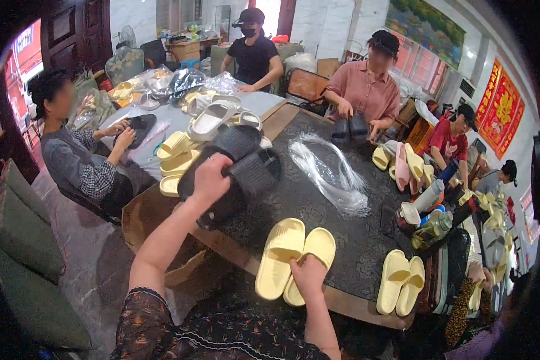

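My left hand (213, 179) grips a pair of black slide sandals (255, 171) by their straps, raised over the near left edge of the table. They are slightly blurred, and my fingers are partly hidden. My right hand (309, 275) is closed on the strap of the right one of two yellow slide sandals (280, 255) at the table's near edge. Its fingertips go out of sight at the strap. Yellow slides (178, 159) are stacked just beyond the black pair, beside a pile of light grey slides (212, 117).
A dark patterned table (318, 228) carries a bundle of clear plastic (330, 174) in its middle. Another yellow pair (400, 282) lies at the right corner, near bottles (432, 228). Co-workers sit or stand around; one across holds black slides (349, 128). Green chairs (33, 264) stand at left.
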Demonstrator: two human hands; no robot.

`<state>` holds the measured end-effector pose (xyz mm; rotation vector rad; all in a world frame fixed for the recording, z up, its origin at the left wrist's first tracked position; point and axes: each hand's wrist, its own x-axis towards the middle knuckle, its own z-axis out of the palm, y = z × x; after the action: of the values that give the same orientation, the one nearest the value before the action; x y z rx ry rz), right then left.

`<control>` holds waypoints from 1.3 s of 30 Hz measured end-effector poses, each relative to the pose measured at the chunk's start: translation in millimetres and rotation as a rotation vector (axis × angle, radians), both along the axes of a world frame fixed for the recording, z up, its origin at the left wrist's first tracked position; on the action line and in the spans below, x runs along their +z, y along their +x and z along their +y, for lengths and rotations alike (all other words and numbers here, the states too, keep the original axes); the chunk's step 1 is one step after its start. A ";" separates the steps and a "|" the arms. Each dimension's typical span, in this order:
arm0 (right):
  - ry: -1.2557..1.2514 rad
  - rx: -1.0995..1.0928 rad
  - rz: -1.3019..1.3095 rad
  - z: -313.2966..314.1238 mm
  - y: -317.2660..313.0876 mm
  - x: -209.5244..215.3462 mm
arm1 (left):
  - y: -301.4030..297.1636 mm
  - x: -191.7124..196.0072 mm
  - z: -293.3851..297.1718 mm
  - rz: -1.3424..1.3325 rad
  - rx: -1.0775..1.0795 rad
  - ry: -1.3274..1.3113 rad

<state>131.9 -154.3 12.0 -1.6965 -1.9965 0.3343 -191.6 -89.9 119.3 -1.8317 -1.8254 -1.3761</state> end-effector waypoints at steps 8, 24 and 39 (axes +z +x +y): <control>-0.159 -0.015 -0.021 -23.1 41.2 5.7 | 95.9 -31.5 -45.0 -0.170 -0.399 -0.242; -0.090 -0.397 -0.134 -69.5 151.9 26.2 | 161.5 -106.0 -46.8 -0.475 -0.758 -0.753; 0.084 -0.781 -0.281 7.8 323.1 66.8 | 116.6 -85.8 -25.8 -0.117 -0.588 -0.365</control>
<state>455.0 -146.5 78.8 -2.3876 -1.3216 -0.2710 -75.0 -115.8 33.5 -2.6916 -1.7562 -1.4052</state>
